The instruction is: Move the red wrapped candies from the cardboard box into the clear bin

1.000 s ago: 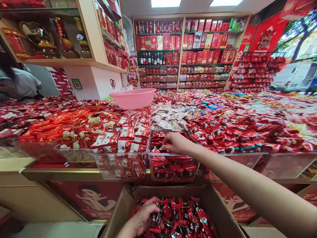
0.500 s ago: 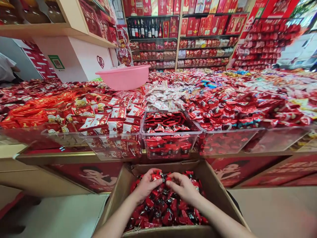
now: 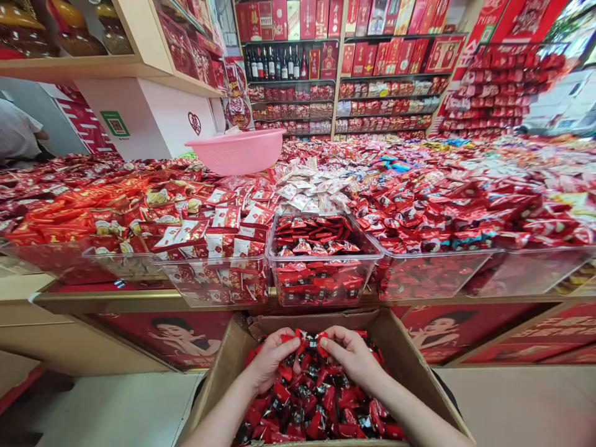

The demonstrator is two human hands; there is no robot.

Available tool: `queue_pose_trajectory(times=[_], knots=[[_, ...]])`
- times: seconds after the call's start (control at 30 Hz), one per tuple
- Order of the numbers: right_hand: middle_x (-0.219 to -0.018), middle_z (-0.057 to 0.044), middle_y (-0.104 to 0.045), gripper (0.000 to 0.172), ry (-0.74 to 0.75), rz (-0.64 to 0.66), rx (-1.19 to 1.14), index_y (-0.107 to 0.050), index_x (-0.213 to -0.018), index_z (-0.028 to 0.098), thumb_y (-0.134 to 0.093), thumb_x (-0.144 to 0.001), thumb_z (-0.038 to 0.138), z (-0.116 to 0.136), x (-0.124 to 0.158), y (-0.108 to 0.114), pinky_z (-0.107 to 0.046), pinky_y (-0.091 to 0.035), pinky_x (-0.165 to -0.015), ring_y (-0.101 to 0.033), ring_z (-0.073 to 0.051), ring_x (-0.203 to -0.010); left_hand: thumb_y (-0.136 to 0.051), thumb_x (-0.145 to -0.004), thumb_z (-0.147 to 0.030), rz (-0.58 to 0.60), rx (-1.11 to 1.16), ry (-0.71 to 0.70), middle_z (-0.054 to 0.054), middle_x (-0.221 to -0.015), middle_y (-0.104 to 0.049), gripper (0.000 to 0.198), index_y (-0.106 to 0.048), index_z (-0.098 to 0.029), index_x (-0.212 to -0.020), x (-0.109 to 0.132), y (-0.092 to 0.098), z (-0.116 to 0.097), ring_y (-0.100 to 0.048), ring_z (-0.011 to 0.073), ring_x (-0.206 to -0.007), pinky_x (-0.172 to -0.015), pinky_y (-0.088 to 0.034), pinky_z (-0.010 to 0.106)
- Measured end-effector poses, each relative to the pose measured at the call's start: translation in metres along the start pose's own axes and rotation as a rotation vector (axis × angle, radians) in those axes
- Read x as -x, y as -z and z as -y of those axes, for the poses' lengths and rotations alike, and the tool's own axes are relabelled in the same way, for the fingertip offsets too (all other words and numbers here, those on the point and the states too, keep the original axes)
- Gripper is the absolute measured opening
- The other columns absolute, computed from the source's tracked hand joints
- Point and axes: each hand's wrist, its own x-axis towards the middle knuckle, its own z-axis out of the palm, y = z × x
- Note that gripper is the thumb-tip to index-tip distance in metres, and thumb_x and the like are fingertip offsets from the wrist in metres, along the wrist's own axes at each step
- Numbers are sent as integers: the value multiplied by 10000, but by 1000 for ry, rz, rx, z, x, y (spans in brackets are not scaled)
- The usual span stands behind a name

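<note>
My left hand (image 3: 274, 357) and my right hand (image 3: 351, 354) face each other over an open cardboard box (image 3: 421, 379). Between them is a red-and-black wrapped candy (image 3: 308, 340), its two ends pinched by the thumbs and fingers. Under the hands the box holds a heap of similar red-and-black wrapped candies (image 3: 321, 397). Straight ahead, a clear plastic bin (image 3: 326, 257) contains flat-lying red packets (image 3: 321, 233) that look alike in colour.
Clear bins of wrapped sweets (image 3: 223, 248) line the counter (image 3: 139, 301) on both sides. A pink plastic basket (image 3: 237, 152) rests on the sweets at the back left. Beyond are shelves with bottles (image 3: 274, 64) and red boxes. A person (image 3: 18, 133) is at the far left.
The hands have drawn slightly apart, and the candy between them now shows more fully, stretched by its ends. The camera view has shifted a little, so the counter appears lower.
</note>
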Motion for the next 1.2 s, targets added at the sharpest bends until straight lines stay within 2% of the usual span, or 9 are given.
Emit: queue_pose_trajectory(times=[0.2,0.37,0.5,0.63,0.73,0.8,0.9,1.03,1.2], knots=[[-805,-48,-512,143,254,-199,489,-496,-849,186,-428,-724,197,2,3,-4,-287,-393,-648,-478,-151,-669,-603,-636,-333,-73,-81,-18,-63,-512,-544,233,-435,-173,-651,-5,-5,6,-473,62,-359,-360,-335,167],[-888,-49,-495,337,355,-4,659,-481,-922,183,-495,-601,82,0,7,-21,-291,-385,-731,-455,-176,-826,-609,-619,-348,-69,-162,30,-55,-520,-547,235,-476,-159,-661,-7,-6,15,-467,63,-373,-379,-355,180],[-871,-56,-532,326,368,26,811,-515,-892,170,-402,-629,15,9,10,-18,-312,-377,-744,-457,-181,-839,-589,-644,-357,-2,-172,16,-31,-594,-579,233,-490,-151,-691,-2,-5,11,-493,66,-403,-410,-374,185],[-798,-34,-561,227,447,16,752,-511,-875,181,-416,-698,75,73,30,3,-261,-413,-668,-500,-143,-742,-500,-726,-361,-57,-13,-22,-27,-661,-587,194,-442,-176,-724,1,2,0,-501,55,-415,-385,-325,152],[-861,-33,-564,176,749,-67,689,-489,-886,198,-466,-723,136,145,35,19,-235,-416,-680,-511,-124,-768,-496,-726,-370,-96,52,12,-24,-675,-579,193,-428,-195,-769,-1,8,-2,-516,71,-448,-351,-286,137],[-856,-33,-569,133,924,-180,763,-499,-849,192,-484,-724,150,184,20,24,-251,-400,-712,-507,-131,-792,-510,-716,-360,-83,37,28,-15,-684,-578,195,-437,-192,-781,-3,11,0,-527,81,-477,-353,-288,138],[-749,-25,-567,70,939,-158,1006,-512,-780,165,-480,-718,165,214,-26,21,-239,-386,-636,-497,-124,-697,-542,-690,-342,-72,8,53,-13,-676,-577,203,-455,-186,-787,-4,13,5,-536,87,-498,-372,-304,144],[-695,-29,-559,62,907,17,1300,-502,-716,145,-497,-655,135,217,-89,8,-224,-355,-571,-487,-129,-644,-578,-649,-338,-80,-6,61,-15,-660,-587,228,-475,-185,-782,-4,16,7,-543,92,-507,-386,-306,147],[-760,-70,-569,139,906,101,1489,-508,-762,126,-497,-624,109,210,-121,-1,-231,-350,-577,-507,-159,-700,-583,-640,-325,-99,3,56,-19,-641,-595,222,-472,-190,-778,-2,19,6,-543,99,-503,-397,-309,156]])
